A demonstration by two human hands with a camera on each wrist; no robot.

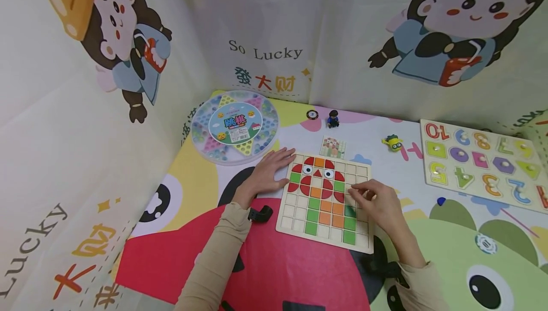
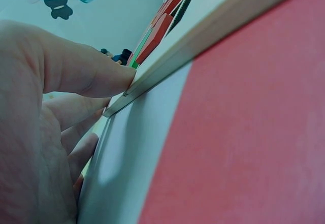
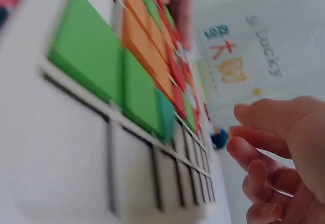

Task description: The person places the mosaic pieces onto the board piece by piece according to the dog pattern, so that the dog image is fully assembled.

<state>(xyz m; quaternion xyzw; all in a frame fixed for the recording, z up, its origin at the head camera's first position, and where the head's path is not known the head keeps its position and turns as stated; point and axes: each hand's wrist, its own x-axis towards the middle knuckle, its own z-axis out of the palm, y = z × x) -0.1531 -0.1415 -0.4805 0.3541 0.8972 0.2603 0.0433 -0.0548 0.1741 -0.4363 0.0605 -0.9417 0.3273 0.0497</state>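
Observation:
A square wooden grid board [image 1: 293, 225] lies on the cloth, filled partly with red, orange, green and white tiles forming an owl-like figure. At its upper left edge rests my left hand [image 1: 270, 170]; in the left wrist view its thumb [image 2: 96, 71] touches the board's rim and the other fingers extend past the corner. My right hand [image 1: 378, 201] hovers over the board's right side, fingers loosely bent. In the right wrist view, nothing shows between its thumb [image 3: 264, 115] and fingers. Left of that hand sits a darker green tile [image 1: 350, 211] with a curved edge.
Behind the board lies a small pattern card [image 1: 333, 147]. A round Chinese checkers set [image 1: 199, 142] stands back left, a wooden number puzzle [image 1: 464, 159] at right. Further items are a small figurine [image 1: 333, 119], a yellow-green toy [image 1: 392, 142] and poker chips [image 1: 486, 243]. Printed curtains hang behind.

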